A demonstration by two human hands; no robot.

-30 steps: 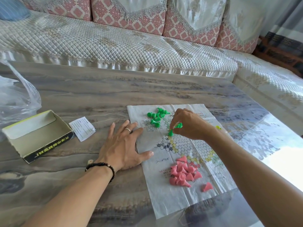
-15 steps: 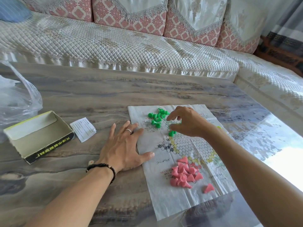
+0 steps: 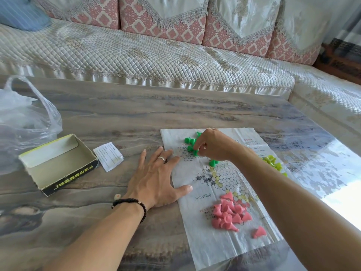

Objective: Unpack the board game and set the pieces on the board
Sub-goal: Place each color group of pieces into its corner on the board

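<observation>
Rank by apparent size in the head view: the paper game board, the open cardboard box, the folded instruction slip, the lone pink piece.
1. Paper game board
2. Open cardboard box
3. Folded instruction slip
4. Lone pink piece
No close calls despite differing nearness.

Bright daylight floods in from the right, and the glossy table (image 3: pixel 136 118) throws back a white glare patch at its right edge, washing out the marble grain there. Shadows are soft and short under the left hand (image 3: pixel 156 178) and beside the pink pieces (image 3: pixel 229 214). Focus holds sharp mid-frame; print on the paper board (image 3: pixel 214 182) stays too small to read. Wide-angle bowing curves the sofa (image 3: pixel 146 55) and the table edge, and the corners smear slightly.
</observation>
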